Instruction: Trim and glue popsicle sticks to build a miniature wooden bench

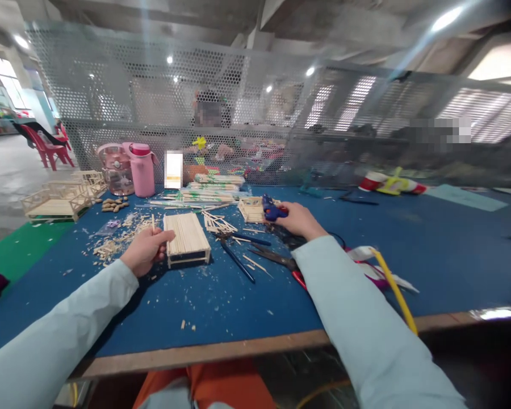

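Note:
My left hand [147,250] is closed at the left edge of a small bed-like frame [187,234] made of pale wooden sticks. A short wooden stick [153,221] pokes up from its fingers, and the thumb lies over the frame's edge. The frame stands on short legs on the blue table. My right hand [297,219] is wrapped round a blue glue gun [272,209], held in front of a smaller stick frame [250,211]. Between the hands lie dark-handled pliers [234,255], scissors [276,258] and a pile of cut sticks [217,222].
Finished-looking stick models [55,199] stand at the far left. A pink bottle [142,173] and a clear jug [117,173] stand behind peanuts [114,204]. Bundled sticks [213,192] lie before a perforated metal screen [162,102]. A yellow strap [394,284] hangs over the right edge.

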A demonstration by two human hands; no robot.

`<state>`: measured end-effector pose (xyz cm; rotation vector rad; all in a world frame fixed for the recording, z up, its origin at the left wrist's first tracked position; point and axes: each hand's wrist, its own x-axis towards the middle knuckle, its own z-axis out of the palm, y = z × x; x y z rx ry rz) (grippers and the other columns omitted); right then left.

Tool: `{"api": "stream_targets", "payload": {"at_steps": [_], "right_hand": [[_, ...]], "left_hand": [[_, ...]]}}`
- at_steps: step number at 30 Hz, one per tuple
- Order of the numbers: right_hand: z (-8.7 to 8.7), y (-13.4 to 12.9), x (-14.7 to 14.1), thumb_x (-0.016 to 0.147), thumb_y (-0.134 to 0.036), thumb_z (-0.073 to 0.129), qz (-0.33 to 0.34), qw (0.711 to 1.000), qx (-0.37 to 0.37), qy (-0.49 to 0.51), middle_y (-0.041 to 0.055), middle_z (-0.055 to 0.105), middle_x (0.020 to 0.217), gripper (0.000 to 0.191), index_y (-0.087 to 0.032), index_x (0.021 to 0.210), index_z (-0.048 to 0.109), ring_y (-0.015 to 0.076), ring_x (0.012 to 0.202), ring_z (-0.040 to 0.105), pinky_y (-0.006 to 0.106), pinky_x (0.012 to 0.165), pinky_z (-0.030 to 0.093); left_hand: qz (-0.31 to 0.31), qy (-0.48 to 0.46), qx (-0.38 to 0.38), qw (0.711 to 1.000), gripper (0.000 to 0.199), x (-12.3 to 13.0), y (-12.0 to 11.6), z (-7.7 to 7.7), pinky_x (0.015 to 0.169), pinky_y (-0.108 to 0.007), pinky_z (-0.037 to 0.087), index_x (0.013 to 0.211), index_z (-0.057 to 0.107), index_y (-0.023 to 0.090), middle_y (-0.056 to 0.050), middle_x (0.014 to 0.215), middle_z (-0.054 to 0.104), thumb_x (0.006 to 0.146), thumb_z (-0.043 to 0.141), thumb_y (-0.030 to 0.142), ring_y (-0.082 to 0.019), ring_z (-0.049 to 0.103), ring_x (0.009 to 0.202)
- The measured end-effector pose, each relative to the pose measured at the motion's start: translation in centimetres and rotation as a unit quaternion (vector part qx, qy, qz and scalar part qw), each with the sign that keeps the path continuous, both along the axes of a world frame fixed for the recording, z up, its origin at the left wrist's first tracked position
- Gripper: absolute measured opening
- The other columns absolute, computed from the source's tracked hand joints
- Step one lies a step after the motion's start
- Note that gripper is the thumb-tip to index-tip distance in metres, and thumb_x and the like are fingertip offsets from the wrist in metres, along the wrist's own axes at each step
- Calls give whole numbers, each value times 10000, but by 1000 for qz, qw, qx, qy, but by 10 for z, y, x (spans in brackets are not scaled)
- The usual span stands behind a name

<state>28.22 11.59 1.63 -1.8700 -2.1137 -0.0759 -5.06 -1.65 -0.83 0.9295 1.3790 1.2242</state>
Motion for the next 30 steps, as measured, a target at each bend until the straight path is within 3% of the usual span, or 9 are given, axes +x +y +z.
{"api": "stream_targets", "payload": {"at_steps": [4,8,12,17,25,30], "right_hand": [[8,-14,-12,740,-382,540,61,984,48,162,89,647,858,368,-108,966,637,181,760,564,263,673,404],[17,-38,-32,777,-455,461,211,926,-56,308,11,545,595,400,-108,899,619,111,544,469,237,557,374],[27,-67,-51,762,-488,497,326,873,-163,325,35,602,744,377,-144,878,600,76,506,434,222,510,351],[31,-85,-61,772,-461,522,370,867,-218,253,41,607,735,362,-127,894,588,76,489,428,215,466,343],[31,-87,-64,805,-415,481,388,870,-201,227,17,585,701,289,-136,820,555,66,469,406,202,441,328],[32,-90,-68,816,-378,469,403,871,-173,220,3,547,643,263,-131,766,548,81,504,428,217,501,349]], "left_hand": [[-13,34,-5,999,393,-5,1,-4,352,-165,234,577,378,193,88,367,424,542,712,396,-35,343,321],[1,91,8,996,390,-10,3,-3,338,-167,243,602,457,174,62,399,461,567,682,490,-53,388,345],[7,84,15,996,370,-13,3,1,334,-169,257,578,466,165,58,445,486,562,699,452,-49,397,350],[0,98,26,995,358,-12,0,2,336,-166,267,541,410,182,68,395,449,593,697,389,-54,392,337],[5,81,29,996,384,-11,0,2,332,-156,275,540,369,192,72,411,459,568,725,333,-46,380,327],[8,76,35,996,383,-10,0,2,327,-152,279,546,373,192,75,403,454,560,732,326,-48,382,326]]}}
